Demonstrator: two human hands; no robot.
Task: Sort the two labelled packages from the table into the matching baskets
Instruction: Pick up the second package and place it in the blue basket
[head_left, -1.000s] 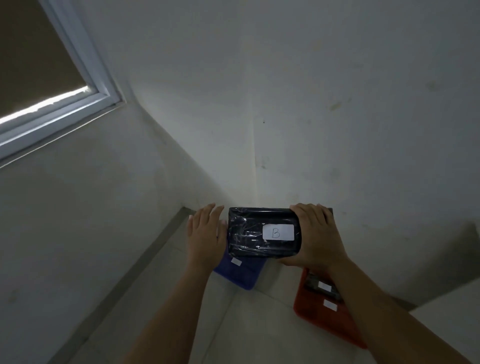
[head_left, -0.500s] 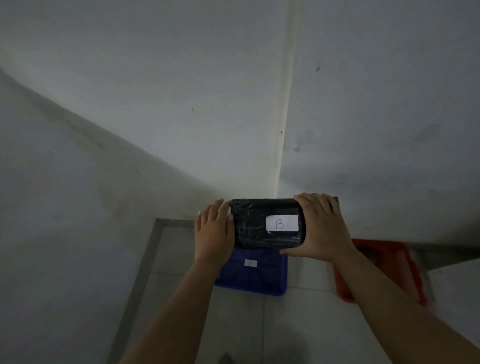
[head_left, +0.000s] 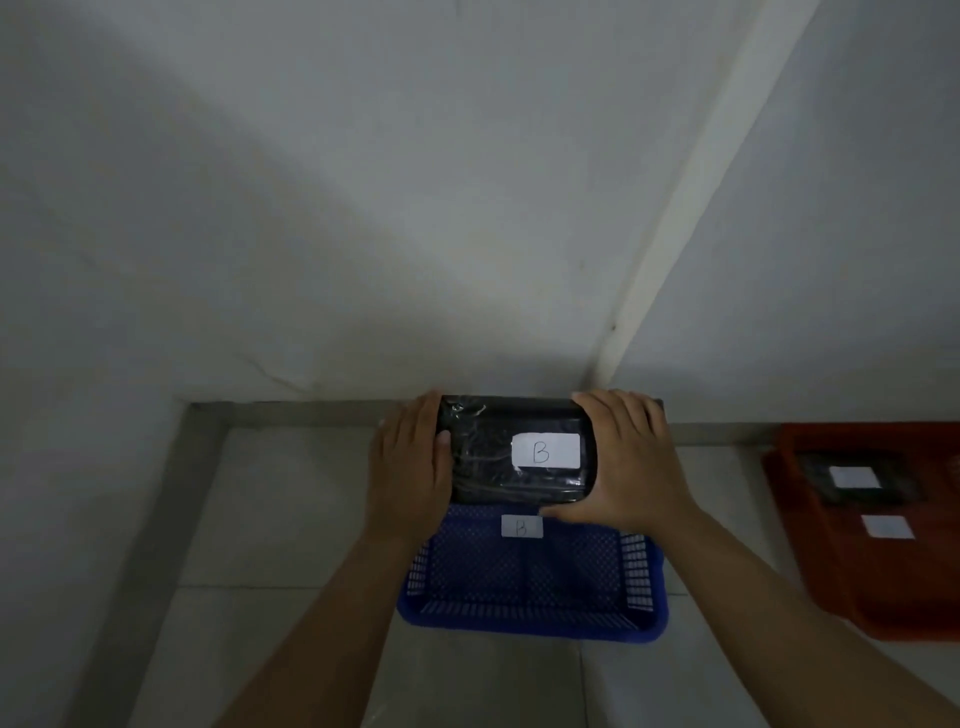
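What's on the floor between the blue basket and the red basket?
Nothing. In the head view, only bare floor tiles separate the blue basket from the red basket, though the person's right forearm crosses above that gap.

A single head-worn camera looks forward and steeply down into a room corner, from above the person's outstretched forearms. The two hands and the black wrapped package marked B sit near the centre, close to the lens. The blue perforated plastic basket lies on the pale tiled floor below, the red plastic basket at the right edge. Grey walls fill the far upper half.
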